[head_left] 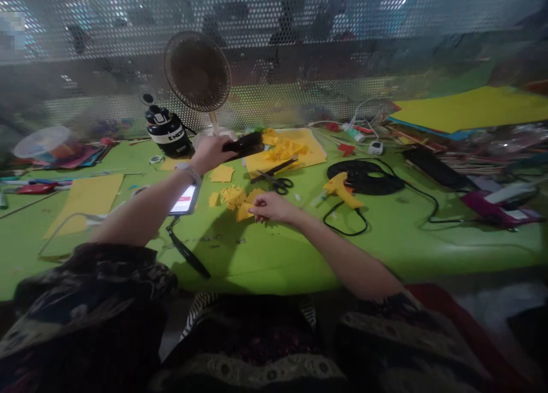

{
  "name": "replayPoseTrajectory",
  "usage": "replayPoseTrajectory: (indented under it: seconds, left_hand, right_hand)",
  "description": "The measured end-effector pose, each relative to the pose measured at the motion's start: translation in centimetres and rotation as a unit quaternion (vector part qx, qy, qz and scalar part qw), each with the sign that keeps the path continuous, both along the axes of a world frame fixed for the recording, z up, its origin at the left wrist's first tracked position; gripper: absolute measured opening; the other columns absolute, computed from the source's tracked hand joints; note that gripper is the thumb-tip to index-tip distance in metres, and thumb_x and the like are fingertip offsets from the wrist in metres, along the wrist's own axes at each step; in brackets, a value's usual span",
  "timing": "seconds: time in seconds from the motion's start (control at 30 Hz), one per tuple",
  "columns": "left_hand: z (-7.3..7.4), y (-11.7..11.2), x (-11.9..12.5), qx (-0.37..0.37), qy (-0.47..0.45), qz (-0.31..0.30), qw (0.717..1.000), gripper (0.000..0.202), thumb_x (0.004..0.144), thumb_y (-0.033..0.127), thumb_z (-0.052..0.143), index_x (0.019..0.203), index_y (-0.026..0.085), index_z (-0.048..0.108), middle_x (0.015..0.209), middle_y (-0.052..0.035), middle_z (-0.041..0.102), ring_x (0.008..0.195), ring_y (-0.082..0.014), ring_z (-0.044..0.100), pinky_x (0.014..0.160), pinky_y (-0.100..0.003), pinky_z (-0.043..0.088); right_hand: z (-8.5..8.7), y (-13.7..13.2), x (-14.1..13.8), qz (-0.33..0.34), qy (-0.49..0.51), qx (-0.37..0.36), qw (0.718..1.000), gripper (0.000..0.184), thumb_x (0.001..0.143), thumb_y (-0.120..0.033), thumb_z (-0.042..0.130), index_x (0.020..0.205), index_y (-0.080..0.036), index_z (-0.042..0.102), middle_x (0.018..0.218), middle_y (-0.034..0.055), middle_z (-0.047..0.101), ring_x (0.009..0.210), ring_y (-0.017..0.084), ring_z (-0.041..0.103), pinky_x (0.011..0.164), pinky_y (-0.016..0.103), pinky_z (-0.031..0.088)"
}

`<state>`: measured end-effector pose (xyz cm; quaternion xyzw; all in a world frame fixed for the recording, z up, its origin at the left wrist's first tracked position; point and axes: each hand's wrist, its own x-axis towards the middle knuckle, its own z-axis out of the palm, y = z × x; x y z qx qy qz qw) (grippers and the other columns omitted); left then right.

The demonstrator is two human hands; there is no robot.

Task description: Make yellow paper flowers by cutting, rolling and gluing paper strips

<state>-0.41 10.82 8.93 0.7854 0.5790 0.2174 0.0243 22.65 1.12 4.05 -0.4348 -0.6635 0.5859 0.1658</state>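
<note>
My left hand (213,153) reaches to the back of the table, its fingers closed on a dark, glossy object (247,145) whose kind I cannot make out. Lower down, my right hand (270,207) pinches a small yellow paper piece (244,212) just above the table. Beside that piece lies a crumpled, fringed yellow paper bundle (232,196). Black-handled scissors (282,184) rest behind my right hand. Between the hands is a yellow paper square (221,173). More cut yellow paper (286,148) is heaped on a yellow sheet (314,144).
A fan (197,73) and a black bottle (168,135) stand at the back. Under my left forearm lies a phone (185,201). To the right are a yellow glue gun (342,190) with its cord, a black flat item (368,176) and stacked coloured sheets (471,110).
</note>
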Motion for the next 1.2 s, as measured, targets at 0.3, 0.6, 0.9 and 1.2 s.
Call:
replayPoseTrajectory:
  seconds: [0.3,0.6,0.9,1.2]
  left_hand:
    - [0.3,-13.3,-5.0,-0.045,-0.034,0.027,0.998,0.033,0.077,0.044,0.069,0.103,0.024,0.074,0.088,-0.0041,0.073,0.073,-0.0209,0.062,0.07,-0.03,0.045]
    - [-3.0,-18.4,-6.0,-0.081,-0.071,0.002,0.994,0.036,0.082,0.051,0.064,0.101,0.022,0.072,0.093,-0.0072,0.075,0.077,-0.0224,0.066,0.068,-0.03,0.047]
    - [-4.5,-17.4,-5.0,-0.087,-0.033,-0.03,0.995,0.035,0.085,0.049,0.064,0.106,0.022,0.071,0.096,-0.0091,0.075,0.08,-0.0232,0.067,0.071,-0.032,0.048]
    - [-4.7,-17.0,-4.8,-0.1,-0.016,-0.038,0.994,0.036,0.085,0.051,0.063,0.106,0.023,0.071,0.096,-0.0084,0.076,0.081,-0.0234,0.068,0.074,-0.034,0.05]
  right_hand:
    - [1.3,-0.3,0.4,0.033,-0.042,-0.033,0.998,0.027,0.087,-0.005,0.066,0.063,-0.013,0.058,0.054,0.0027,0.067,0.048,0.008,0.062,0.05,0.017,0.05]
    - [2.0,1.2,1.3,-0.043,-0.012,-0.045,0.998,0.026,0.088,-0.01,0.069,0.064,-0.013,0.059,0.055,0.0016,0.068,0.048,0.008,0.063,0.05,0.016,0.05]
    - [1.5,0.2,0.3,-0.044,-0.039,-0.046,0.997,0.028,0.09,-0.006,0.064,0.063,-0.014,0.059,0.054,0.0016,0.067,0.049,0.008,0.063,0.048,0.016,0.05]
    - [1.5,1.1,0.9,-0.059,-0.016,-0.033,0.998,0.026,0.087,-0.007,0.068,0.063,-0.013,0.06,0.054,0.0023,0.068,0.049,0.008,0.064,0.049,0.016,0.05]
